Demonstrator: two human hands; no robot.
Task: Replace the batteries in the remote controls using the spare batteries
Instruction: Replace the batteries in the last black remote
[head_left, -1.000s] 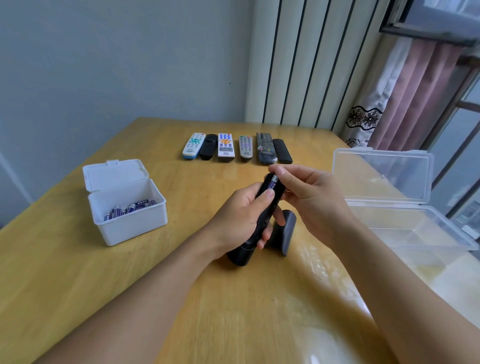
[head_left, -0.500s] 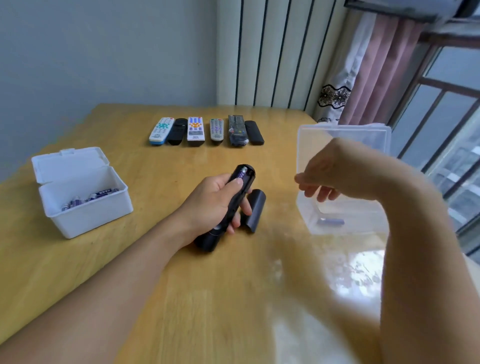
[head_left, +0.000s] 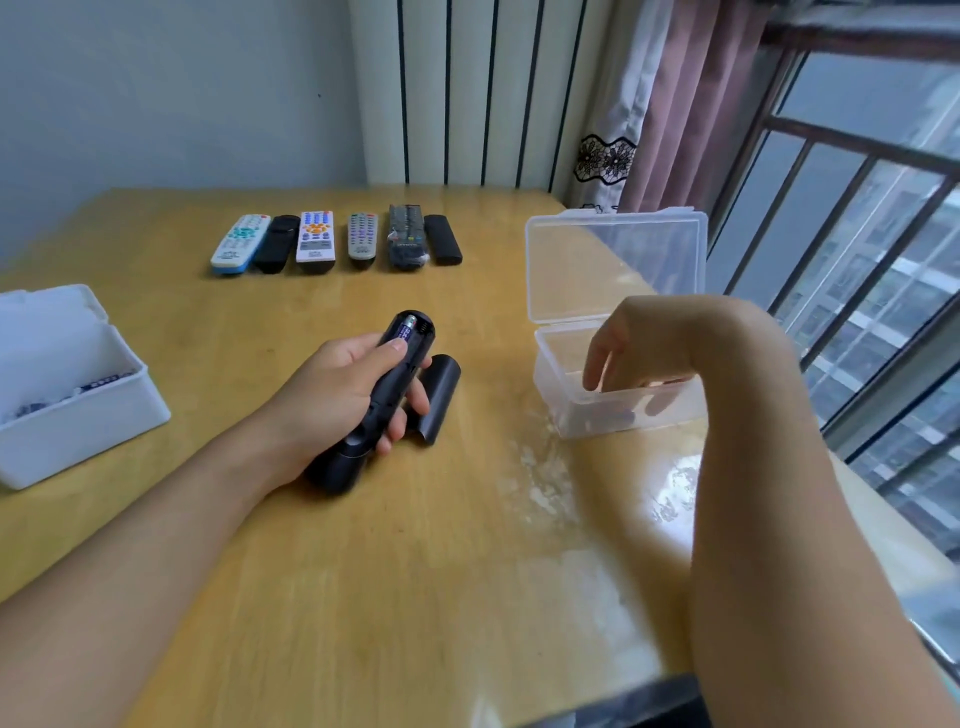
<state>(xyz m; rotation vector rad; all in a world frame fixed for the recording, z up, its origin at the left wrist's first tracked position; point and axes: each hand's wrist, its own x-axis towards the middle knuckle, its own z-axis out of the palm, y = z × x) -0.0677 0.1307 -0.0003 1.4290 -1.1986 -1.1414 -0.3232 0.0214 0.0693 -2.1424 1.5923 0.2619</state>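
While gripped in the left hand (head_left: 332, 395) at mid-bench (head_left: 415, 571), black remote (head_left: 387, 395) lies back-side up, compartment open, one purple battery (head_left: 407, 330) seated under the thumb. Loose black battery cover (head_left: 439, 397) just right of it, touching the fingertips. Right hand (head_left: 639, 343) over the clear plastic box (head_left: 613, 332) at right, fingers relaxed and hanging down into it, holding nothing; dark battery (head_left: 621, 415) on the box floor. White box (head_left: 78, 405) of spare batteries (head_left: 98, 383) at left, lid up. Row of six remotes (head_left: 337, 241) at far side.
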